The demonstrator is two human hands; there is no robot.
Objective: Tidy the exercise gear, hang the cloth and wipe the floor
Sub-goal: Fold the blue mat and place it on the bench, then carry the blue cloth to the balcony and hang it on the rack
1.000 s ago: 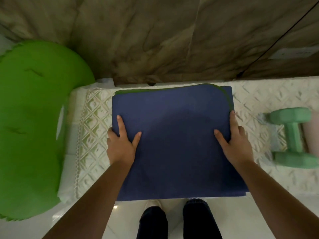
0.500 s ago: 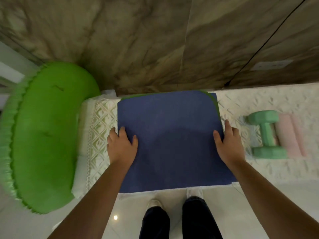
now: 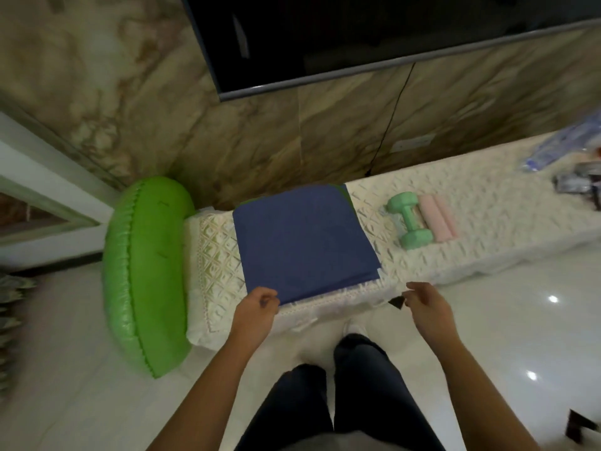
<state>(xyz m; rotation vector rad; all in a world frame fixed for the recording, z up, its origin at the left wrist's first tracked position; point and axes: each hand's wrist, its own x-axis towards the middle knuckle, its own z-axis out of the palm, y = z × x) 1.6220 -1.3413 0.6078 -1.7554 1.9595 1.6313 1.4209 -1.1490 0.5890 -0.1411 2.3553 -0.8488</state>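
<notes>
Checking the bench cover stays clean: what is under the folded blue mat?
The folded blue mat lies on the white quilted bench cover. A green layer peeks out at its far right corner. Anything else beneath is covered.

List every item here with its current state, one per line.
Blue mat: folded, flat on the bench.
Green dumbbell: lying on its side beside the pink roll.
Green cushion: leaning against the bench end.
Left hand: at the mat's near corner.
Right hand: empty, open.

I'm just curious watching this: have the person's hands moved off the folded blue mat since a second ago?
Yes. Both have pulled back toward the body: the left hand now sits at the blue mat's near edge, and the right hand hangs clear of it, past the white cover.
</notes>
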